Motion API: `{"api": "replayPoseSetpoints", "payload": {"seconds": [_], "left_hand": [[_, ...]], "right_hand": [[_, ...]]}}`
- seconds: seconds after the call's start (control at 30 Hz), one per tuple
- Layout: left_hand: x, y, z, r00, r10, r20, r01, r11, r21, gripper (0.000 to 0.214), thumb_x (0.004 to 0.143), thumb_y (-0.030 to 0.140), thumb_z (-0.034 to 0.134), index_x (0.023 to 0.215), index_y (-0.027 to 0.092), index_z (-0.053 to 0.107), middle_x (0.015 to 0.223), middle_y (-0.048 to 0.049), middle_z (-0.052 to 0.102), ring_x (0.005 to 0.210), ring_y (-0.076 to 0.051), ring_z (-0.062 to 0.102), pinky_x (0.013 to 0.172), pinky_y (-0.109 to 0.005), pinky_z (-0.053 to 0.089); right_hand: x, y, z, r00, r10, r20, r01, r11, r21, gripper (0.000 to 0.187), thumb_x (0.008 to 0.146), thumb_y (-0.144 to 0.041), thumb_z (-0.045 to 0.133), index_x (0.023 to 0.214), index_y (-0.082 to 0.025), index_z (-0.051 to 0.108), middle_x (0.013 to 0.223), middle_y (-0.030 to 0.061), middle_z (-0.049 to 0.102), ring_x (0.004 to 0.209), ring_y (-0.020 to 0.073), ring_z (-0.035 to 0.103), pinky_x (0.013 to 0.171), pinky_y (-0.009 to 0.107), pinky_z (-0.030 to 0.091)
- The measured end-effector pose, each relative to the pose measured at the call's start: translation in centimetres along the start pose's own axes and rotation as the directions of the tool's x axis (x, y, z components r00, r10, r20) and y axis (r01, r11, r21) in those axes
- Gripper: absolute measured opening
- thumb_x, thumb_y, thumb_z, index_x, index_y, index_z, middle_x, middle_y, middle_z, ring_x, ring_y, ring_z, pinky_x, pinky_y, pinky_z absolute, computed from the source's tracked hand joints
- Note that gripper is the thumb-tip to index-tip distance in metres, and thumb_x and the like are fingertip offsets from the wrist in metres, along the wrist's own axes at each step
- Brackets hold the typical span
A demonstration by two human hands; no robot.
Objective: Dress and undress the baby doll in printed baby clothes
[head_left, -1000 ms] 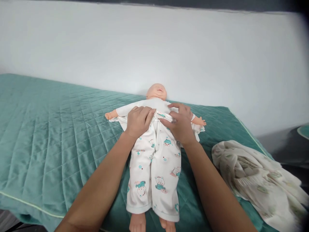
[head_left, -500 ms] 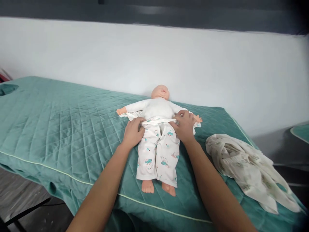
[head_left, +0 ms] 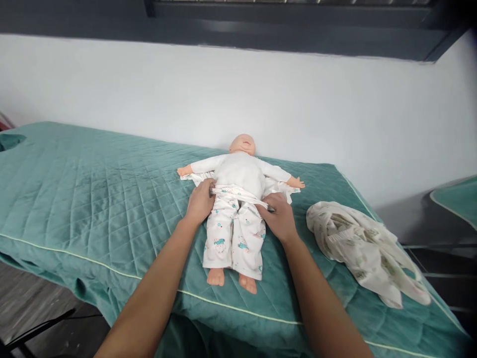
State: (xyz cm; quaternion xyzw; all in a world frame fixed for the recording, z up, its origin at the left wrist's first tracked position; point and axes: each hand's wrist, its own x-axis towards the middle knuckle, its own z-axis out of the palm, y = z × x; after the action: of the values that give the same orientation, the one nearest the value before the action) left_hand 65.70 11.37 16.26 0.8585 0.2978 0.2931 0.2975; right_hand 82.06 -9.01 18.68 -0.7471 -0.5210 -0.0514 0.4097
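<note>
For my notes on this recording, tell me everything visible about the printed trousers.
The trousers are white, soft-looking cloth with teal and reddish cartoon prints. The supine doll wears them, legs side by side over the green quilted cover, bare feet showing below the hems. The left hand and right hand grip the waistband, one at each side.

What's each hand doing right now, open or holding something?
Left hand: closed, holding the waistband of the printed trousers at one side.
Right hand: closed, holding the waistband at the other side.

One doll (head_left: 239, 170), one pair of trousers (head_left: 221, 228), one bundled cloth (head_left: 356, 243).
</note>
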Motion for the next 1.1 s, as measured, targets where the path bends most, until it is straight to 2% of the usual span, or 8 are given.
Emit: {"api": "replayPoseSetpoints", "payload": {"seconds": [0.13,0.27,0.4,0.53,0.67,0.83,0.97,1.1], "left_hand": [[-0.2,0.2,0.0,0.999,-0.049,0.006,0.048,0.999,0.018,0.04,0.08,0.008,0.055,0.117,0.025,0.052,0.118,-0.006,0.068,0.111,-0.025,0.064,0.092,-0.037,0.048],[-0.3,0.6,-0.2,0.998,-0.063,0.002,0.063,0.998,0.024,0.037,0.084,0.012,0.054,0.118,0.026,0.051,0.122,-0.0061,0.067,0.111,-0.025,0.064,0.09,-0.037,0.049],[0.6,1.1,-0.1,0.999,-0.023,-0.023,0.025,0.998,0.055,0.033,0.086,0.014,0.052,0.117,0.026,0.051,0.12,-0.0068,0.066,0.11,-0.024,0.063,0.087,-0.037,0.049],[2.3,1.4,0.2,0.998,0.045,-0.049,-0.042,0.997,0.071,0.033,0.085,0.011,0.051,0.114,0.026,0.052,0.119,-0.0072,0.066,0.11,-0.025,0.062,0.086,-0.037,0.049],[3.2,1.3,0.5,0.995,0.093,-0.046,-0.089,0.992,0.093,0.034,0.083,0.007,0.049,0.112,0.025,0.054,0.117,-0.0072,0.064,0.111,-0.025,0.059,0.089,-0.037,0.048],[2.6,0.9,0.6,0.987,0.157,-0.027,-0.153,0.981,0.12,0.03,0.081,0.006,0.049,0.102,0.024,0.058,0.11,-0.007,0.064,0.112,-0.025,0.057,0.092,-0.037,0.048],[1.2,0.6,0.1,0.987,0.161,0.001,-0.16,0.981,0.114,0.029,0.078,0.004,0.049,0.098,0.023,0.058,0.106,-0.0063,0.064,0.11,-0.024,0.058,0.091,-0.036,0.048],[-1.3,0.7,-0.6,0.988,0.151,0.031,-0.153,0.985,0.083,0.028,0.076,0.005,0.049,0.097,0.023,0.056,0.103,-0.0054,0.064,0.105,-0.024,0.059,0.087,-0.036,0.047]], "right_hand": [[0.2,0.3,0.0,0.988,0.11,0.104,-0.118,0.991,0.07,0.041,0.089,-0.05,0.06,0.061,-0.024,0.046,0.066,0.002,0.051,0.075,0.0222,0.05,0.072,0.039,0.04],[0.3,0.8,-0.3,0.964,0.158,0.213,-0.209,0.947,0.244,0.035,0.083,-0.058,0.067,0.083,-0.023,0.061,0.087,0.0021,0.059,0.086,0.0215,0.054,0.079,0.036,0.044],[0.3,1.3,-0.6,0.946,0.183,0.269,-0.284,0.867,0.408,0.046,0.072,-0.059,0.077,0.098,-0.022,0.064,0.096,0.002,0.06,0.096,0.0229,0.056,0.085,0.036,0.047],[0.5,1.7,-0.2,0.936,0.2,0.289,-0.317,0.835,0.45,0.055,0.065,-0.057,0.084,0.103,-0.023,0.062,0.098,0.0018,0.061,0.099,0.0236,0.056,0.088,0.036,0.047],[0.9,1.8,0.5,0.939,0.251,0.235,-0.33,0.847,0.417,0.05,0.066,-0.053,0.085,0.098,-0.022,0.062,0.095,0.001,0.06,0.095,0.0218,0.055,0.086,0.035,0.046],[1.0,1.8,0.9,0.934,0.324,0.148,-0.356,0.853,0.382,0.035,0.07,-0.046,0.08,0.087,-0.021,0.062,0.085,-0.0005,0.059,0.084,0.0193,0.052,0.076,0.032,0.042],[0.9,1.7,0.8,0.946,0.301,0.119,-0.324,0.88,0.347,0.026,0.074,-0.041,0.075,0.084,-0.021,0.062,0.085,-0.0007,0.06,0.084,0.0191,0.052,0.08,0.033,0.042],[0.8,1.7,0.7,0.958,0.268,0.098,-0.285,0.904,0.319,0.018,0.075,-0.036,0.068,0.085,-0.021,0.062,0.087,-0.0001,0.061,0.087,0.0195,0.054,0.084,0.034,0.041]]}}
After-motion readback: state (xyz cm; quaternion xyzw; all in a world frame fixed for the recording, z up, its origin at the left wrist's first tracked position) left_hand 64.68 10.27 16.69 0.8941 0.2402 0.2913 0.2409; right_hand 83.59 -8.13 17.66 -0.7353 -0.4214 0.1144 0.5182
